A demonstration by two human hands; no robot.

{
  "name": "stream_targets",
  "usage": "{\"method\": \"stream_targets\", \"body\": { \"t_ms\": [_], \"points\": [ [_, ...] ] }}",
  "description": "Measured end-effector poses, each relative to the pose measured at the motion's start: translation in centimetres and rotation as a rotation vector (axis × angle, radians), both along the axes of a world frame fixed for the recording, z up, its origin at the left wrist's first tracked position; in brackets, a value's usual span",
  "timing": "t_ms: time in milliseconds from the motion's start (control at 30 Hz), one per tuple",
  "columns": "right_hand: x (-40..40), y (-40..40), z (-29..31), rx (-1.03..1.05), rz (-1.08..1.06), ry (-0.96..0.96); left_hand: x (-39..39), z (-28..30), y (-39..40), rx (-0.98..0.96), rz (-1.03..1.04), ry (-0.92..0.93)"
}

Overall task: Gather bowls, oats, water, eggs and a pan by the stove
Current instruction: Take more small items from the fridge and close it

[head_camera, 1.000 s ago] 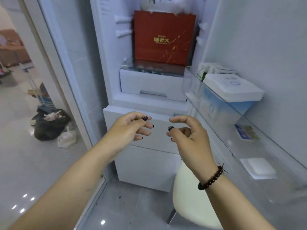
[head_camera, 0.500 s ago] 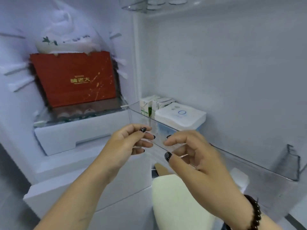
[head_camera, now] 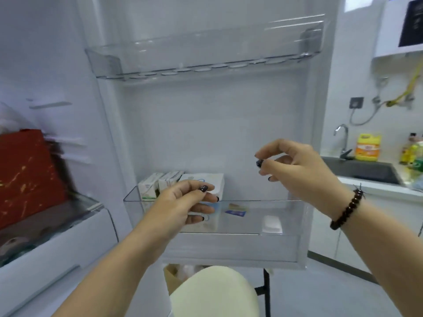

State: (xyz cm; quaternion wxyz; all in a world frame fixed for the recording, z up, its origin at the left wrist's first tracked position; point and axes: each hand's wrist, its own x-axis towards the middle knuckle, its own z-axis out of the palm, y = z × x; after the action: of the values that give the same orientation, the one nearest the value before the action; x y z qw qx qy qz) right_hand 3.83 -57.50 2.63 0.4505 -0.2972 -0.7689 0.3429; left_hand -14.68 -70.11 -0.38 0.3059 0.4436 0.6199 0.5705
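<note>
I face the inside of an open fridge door. My left hand [head_camera: 183, 205] hovers in front of the lower clear door shelf [head_camera: 286, 216], fingers loosely curled, holding nothing. My right hand [head_camera: 295, 172] is raised higher, to the right, thumb and fingers curved toward each other with nothing between them. The lower shelf holds small cartons [head_camera: 152, 186], a white box [head_camera: 206, 183], a blue packet [head_camera: 235, 212] and a white block [head_camera: 272, 224]. The upper door shelf [head_camera: 206, 56] with egg dimples holds nothing. No eggs, bowls, oats or pan are visible.
A red box [head_camera: 29, 175] sits on a fridge shelf at left, above a white drawer [head_camera: 57, 245]. A cream stool seat [head_camera: 215, 294] stands just below the door. At right, a sink [head_camera: 364, 170] with tap [head_camera: 342, 139], a yellow detergent jug [head_camera: 368, 147] and bottles [head_camera: 412, 152].
My view has swung right from the fridge interior to the door. My right hand has risen and moved away from my left, which stays low by the lower shelf.
</note>
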Motion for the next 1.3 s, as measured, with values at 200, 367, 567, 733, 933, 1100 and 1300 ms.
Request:
{"method": "stream_targets", "body": {
  "t_ms": [200, 367, 567, 733, 933, 1100, 1300],
  "points": [
    [1.2, 3.5, -0.1, -0.017, -0.076, -0.365, 1.0, 0.9, 2.3, 0.105, -0.048, 0.085],
    [0.5, 6.5, -0.6, -0.150, -0.033, -0.512, 1.4, 2.0, 6.5, 0.092, -0.072, 0.176],
    [0.0, 8.6, -1.3, -0.191, 0.009, -0.553, 1.1, 2.1, 11.4, -0.018, -0.101, 0.281],
    [-0.1, 9.0, -0.5, -0.030, 0.079, -0.973, 1.1, 2.0, 14.6, -0.266, -0.235, 0.859],
    [-1.1, 9.9, -0.7, 0.031, 0.132, -1.148, 2.1, 2.4, 17.1, -0.564, -0.396, 1.206],
    [-1.5, 10.2, -0.4, 0.071, 0.166, -1.238, 2.8, 1.4, 18.0, -0.654, -0.340, 1.465],
    [-1.6, 10.1, -0.3, 0.105, 0.227, -1.314, 3.3, 0.6, 18.5, -0.780, -0.409, 1.611]
  ]
}}
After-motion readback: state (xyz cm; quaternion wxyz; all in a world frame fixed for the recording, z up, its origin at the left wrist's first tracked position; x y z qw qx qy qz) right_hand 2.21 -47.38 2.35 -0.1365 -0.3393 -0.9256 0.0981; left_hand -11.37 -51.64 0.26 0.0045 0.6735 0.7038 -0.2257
